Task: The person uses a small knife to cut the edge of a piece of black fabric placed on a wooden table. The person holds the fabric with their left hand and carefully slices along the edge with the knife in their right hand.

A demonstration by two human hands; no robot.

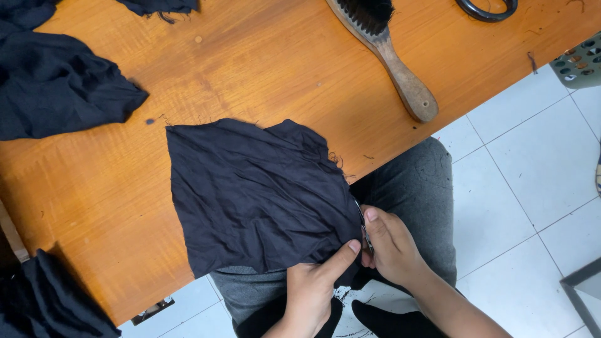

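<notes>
A heap of dark cloth (56, 81) lies at the left end of the orange wooden bench (250, 56), and another dark bundle (50, 300) hangs off its near left corner. Neither is touched.

In the middle, a flat piece of dark navy fabric (256, 194) rests on the bench, its right and lower edge drooping over the rim onto the person's grey-trousered lap (419, 181). Loose threads fray from its upper right edge.

The left hand (313, 288) comes up from below, its grip closed on the fabric's lower right edge, thumb pressed flat on top. Just beside it, the right hand (391, 247) is closed around a small metal tool, probably thread snips (364, 235), though only a sliver of metal shows between the fingers. The tip sits right at the cloth's edge, between the two thumbs.

To do this well, the left hand should keep the edge taut and flat so that only stray threads, not the weave, meet the blades. The cut is best kept close to the seam line, in short bites, with the thumb clear of the tip.

Farther right on the bench lie a wooden-handled brush (388, 50) and a dark ring, likely a scissor handle (488, 9). Both are well apart from the hands.
</notes>
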